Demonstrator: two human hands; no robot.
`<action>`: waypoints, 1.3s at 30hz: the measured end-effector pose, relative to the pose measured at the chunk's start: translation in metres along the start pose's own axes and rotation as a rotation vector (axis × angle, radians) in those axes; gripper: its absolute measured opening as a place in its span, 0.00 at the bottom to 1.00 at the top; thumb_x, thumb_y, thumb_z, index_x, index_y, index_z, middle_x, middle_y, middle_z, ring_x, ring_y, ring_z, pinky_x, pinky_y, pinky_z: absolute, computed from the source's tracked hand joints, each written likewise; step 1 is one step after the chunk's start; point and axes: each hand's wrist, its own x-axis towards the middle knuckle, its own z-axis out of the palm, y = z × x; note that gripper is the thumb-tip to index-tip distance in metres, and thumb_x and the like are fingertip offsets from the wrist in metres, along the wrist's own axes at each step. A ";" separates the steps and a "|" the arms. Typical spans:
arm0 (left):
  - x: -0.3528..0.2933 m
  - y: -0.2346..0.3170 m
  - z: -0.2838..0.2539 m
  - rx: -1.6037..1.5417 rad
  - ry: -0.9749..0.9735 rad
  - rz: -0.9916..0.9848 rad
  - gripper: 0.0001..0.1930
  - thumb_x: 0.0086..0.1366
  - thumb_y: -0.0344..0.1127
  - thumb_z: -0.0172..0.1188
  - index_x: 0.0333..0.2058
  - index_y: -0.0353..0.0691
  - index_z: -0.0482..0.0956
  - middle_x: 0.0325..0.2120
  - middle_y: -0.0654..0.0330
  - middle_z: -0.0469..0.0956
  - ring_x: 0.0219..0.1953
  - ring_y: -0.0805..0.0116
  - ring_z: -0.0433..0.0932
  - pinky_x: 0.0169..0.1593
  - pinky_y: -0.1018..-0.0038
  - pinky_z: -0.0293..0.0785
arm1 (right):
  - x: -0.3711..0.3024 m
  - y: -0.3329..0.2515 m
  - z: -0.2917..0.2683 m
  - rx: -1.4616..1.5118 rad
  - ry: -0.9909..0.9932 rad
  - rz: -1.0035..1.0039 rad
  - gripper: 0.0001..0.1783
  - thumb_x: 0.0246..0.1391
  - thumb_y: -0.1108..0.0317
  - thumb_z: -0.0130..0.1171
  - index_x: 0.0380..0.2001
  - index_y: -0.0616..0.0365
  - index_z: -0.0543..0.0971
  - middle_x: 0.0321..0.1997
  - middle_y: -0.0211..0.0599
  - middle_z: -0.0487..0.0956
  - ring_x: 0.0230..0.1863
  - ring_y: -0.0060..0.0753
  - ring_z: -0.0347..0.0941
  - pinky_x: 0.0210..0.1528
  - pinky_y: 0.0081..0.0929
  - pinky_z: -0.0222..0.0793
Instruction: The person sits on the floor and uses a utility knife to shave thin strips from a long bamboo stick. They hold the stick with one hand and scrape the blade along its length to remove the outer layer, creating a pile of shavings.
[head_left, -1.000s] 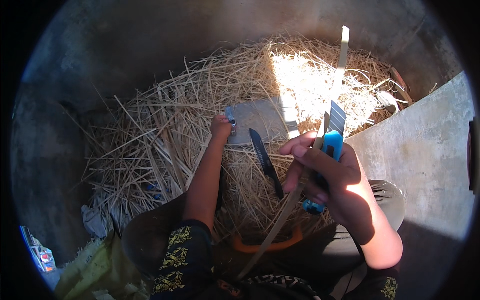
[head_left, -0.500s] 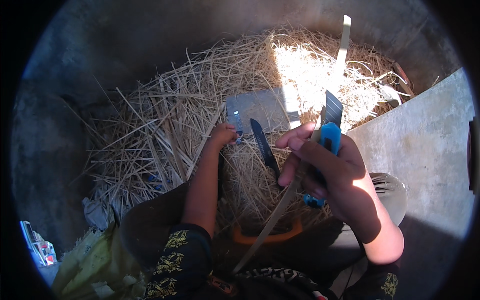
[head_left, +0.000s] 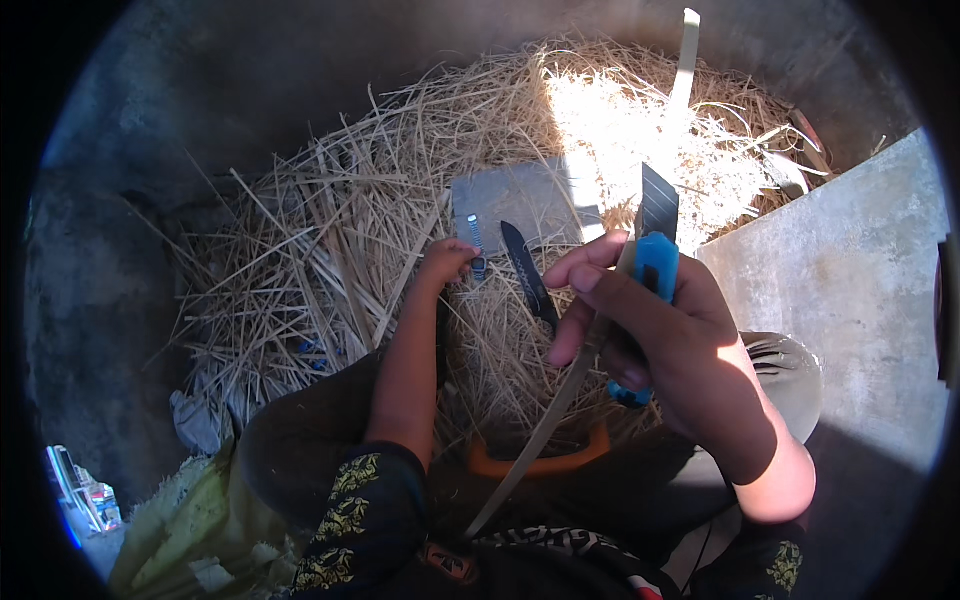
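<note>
My right hand, raised at centre right, is closed around a blue snap-off utility knife with its wide blade out and pointing up. The same hand grips a long flat bamboo strip, which runs from near my lap up past the blade into the sunlight. Farther left, my left hand pinches a wristwatch with a metal band, held over the edge of a grey flat slab. Between the hands lies a dark-bladed knife, its handle end partly behind my right fingers.
Bamboo shavings and thin strips heap up around the slab. A concrete wall curves behind, and a pale slab slopes at the right. An orange handle lies between my legs. A yellowish sack sits at lower left.
My left fingers have shifted slightly on the wristwatch, and its dark face now shows below the band. The right hand keeps its hold on knife and strip, moving slightly up and left.
</note>
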 end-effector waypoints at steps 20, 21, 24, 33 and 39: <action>-0.072 0.001 0.006 0.202 -0.113 0.333 0.10 0.62 0.35 0.64 0.34 0.39 0.72 0.28 0.58 0.78 0.31 0.68 0.78 0.34 0.67 0.73 | -0.020 -0.001 0.008 -0.067 -0.059 -0.039 0.14 0.64 0.58 0.50 0.43 0.56 0.77 0.26 0.37 0.79 0.17 0.15 0.56 0.22 0.15 0.52; -0.050 -0.015 0.005 0.234 -0.049 0.466 0.09 0.62 0.34 0.63 0.35 0.40 0.72 0.28 0.59 0.78 0.31 0.68 0.78 0.33 0.69 0.73 | -0.018 -0.001 0.009 -0.032 -0.066 -0.028 0.14 0.64 0.58 0.50 0.43 0.56 0.77 0.27 0.37 0.79 0.18 0.15 0.56 0.23 0.15 0.52; -0.020 -0.022 0.011 0.233 0.090 0.546 0.09 0.61 0.30 0.63 0.37 0.40 0.72 0.28 0.59 0.79 0.31 0.71 0.78 0.34 0.74 0.73 | -0.011 0.007 0.004 -0.002 -0.061 -0.031 0.14 0.63 0.59 0.51 0.43 0.56 0.77 0.26 0.38 0.79 0.17 0.15 0.56 0.21 0.15 0.52; 0.024 -0.011 -0.005 -0.223 0.160 0.458 0.11 0.57 0.23 0.64 0.39 0.36 0.75 0.30 0.62 0.80 0.33 0.75 0.78 0.37 0.78 0.73 | -0.007 0.006 0.007 -0.028 0.008 0.029 0.13 0.62 0.60 0.53 0.41 0.58 0.78 0.23 0.38 0.79 0.13 0.14 0.55 0.18 0.15 0.49; 0.021 -0.015 -0.001 -0.061 0.270 0.425 0.11 0.57 0.24 0.63 0.40 0.36 0.80 0.32 0.60 0.82 0.35 0.73 0.80 0.39 0.75 0.75 | -0.005 0.001 0.013 -0.081 0.073 0.055 0.13 0.62 0.61 0.52 0.40 0.60 0.77 0.22 0.40 0.79 0.12 0.14 0.54 0.17 0.14 0.49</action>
